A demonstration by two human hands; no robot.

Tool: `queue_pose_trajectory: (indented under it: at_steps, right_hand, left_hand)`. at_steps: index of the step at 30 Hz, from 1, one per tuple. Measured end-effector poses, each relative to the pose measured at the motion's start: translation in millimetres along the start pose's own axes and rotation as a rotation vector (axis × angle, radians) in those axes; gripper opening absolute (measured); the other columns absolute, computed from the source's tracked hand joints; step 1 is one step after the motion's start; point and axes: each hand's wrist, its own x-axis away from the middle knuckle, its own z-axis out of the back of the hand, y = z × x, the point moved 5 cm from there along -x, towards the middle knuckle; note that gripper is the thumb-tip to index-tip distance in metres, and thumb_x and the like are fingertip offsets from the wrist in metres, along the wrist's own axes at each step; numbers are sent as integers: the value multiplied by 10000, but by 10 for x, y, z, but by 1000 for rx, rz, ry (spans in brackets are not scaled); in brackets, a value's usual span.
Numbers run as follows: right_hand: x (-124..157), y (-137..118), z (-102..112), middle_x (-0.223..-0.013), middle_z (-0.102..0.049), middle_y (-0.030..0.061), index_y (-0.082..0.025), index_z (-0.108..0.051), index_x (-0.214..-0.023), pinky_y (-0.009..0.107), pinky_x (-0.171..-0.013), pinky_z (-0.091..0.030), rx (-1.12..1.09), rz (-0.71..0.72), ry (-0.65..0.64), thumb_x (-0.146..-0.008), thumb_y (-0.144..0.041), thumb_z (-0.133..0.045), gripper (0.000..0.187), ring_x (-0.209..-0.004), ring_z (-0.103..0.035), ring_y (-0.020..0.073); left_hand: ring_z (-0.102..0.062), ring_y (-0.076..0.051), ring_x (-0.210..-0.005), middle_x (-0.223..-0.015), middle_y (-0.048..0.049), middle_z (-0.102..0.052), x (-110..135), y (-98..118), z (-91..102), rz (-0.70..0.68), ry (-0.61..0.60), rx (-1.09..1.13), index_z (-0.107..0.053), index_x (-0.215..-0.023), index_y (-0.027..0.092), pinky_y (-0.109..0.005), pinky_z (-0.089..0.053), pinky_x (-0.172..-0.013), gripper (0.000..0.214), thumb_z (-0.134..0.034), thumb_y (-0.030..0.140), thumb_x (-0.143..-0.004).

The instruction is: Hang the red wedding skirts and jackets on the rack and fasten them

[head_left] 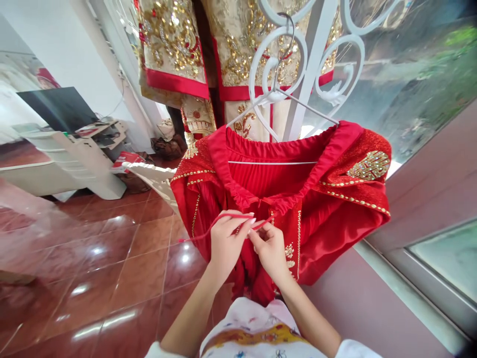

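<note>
A red satin garment (324, 233) with gold beading and a gathered neckline hangs on a thin metal hanger (305, 105). In front of its neckline both hands meet, fingertips close together. My left hand (228, 233) pinches a narrow red drawstring (208, 229), whose loose end trails off to the left. My right hand (269, 243) is closed, thumb against fingers, on another stretch of red cord just below the neckline. The garment's lower front lies behind my forearms, partly hidden.
The hanger hooks onto a white scrolled metal frame (250, 64). Behind hang cream garments (173, 44) with gold sequins and red borders. A window (395, 74) is at right, a white desk (59, 154) with a dark monitor (57, 112) at left, above a red tiled floor (137, 263).
</note>
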Motion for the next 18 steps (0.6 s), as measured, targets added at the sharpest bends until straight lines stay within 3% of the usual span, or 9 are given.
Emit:
queue_pose_trajectory:
  at_steps: [2, 4, 7, 10, 13, 16, 18]
  right_hand:
    - [16, -21, 22, -552, -523, -30, -155, -546, -665, 205, -470, -339, 63, 61, 24, -757, -289, -588, 167, -487, -421, 78]
    - [28, -35, 39, -572, -558, -15, -153, -569, -674, 217, -509, -376, 131, 95, 23, -770, -282, -573, 162, -518, -465, 96]
    - [35, -52, 38, -691, -654, 25, -152, -630, -754, 245, -612, -448, 192, 140, -4, -786, -260, -561, 133, -618, -572, 134]
    - [29, -61, 27, -762, -692, 42, -160, -645, -770, 272, -700, -481, 224, 175, -11, -790, -241, -559, 120, -709, -627, 164]
    - [15, -69, 27, -776, -703, 45, -162, -649, -784, 274, -682, -489, 238, 175, -5, -792, -245, -563, 120, -693, -634, 165]
    - [2, -89, 25, -760, -700, 39, -163, -647, -786, 268, -654, -486, 224, 166, -19, -791, -239, -561, 114, -671, -628, 157]
    - [-3, -108, 23, -737, -692, 34, -162, -645, -775, 265, -647, -481, 219, 161, -27, -786, -236, -564, 110, -660, -617, 151]
  left_hand:
    - [-582, -136, -738, -711, -7, -637, -100, 81, -96, -29, 13, -104, -670, -704, 190, -267, -486, -738, 66, -643, 229, -750]
    - [-535, -113, -655, -661, 15, -569, -118, 37, -140, 77, 86, -98, -585, -674, 176, -236, -461, -658, 82, -645, 200, -724]
    - [-504, -79, -573, -685, 38, -526, -43, -140, -214, 346, 104, 217, -477, -752, 179, -195, -430, -551, 142, -616, 194, -727]
    - [-602, -114, -650, -765, -5, -613, 27, -241, -337, 574, -32, 601, -485, -893, 165, -221, -488, -581, 198, -601, 244, -754]
    - [-652, -169, -696, -732, -38, -658, 59, -309, -367, 704, -89, 799, -520, -953, 137, -276, -526, -623, 361, -708, 289, -685]
    - [-662, -179, -695, -707, -26, -671, 121, -447, -363, 817, -39, 994, -546, -887, 145, -290, -532, -643, 431, -805, 278, -569]
    - [-657, -147, -689, -705, 0, -670, 179, -544, -343, 878, 57, 1125, -548, -817, 159, -258, -523, -658, 382, -814, 233, -554]
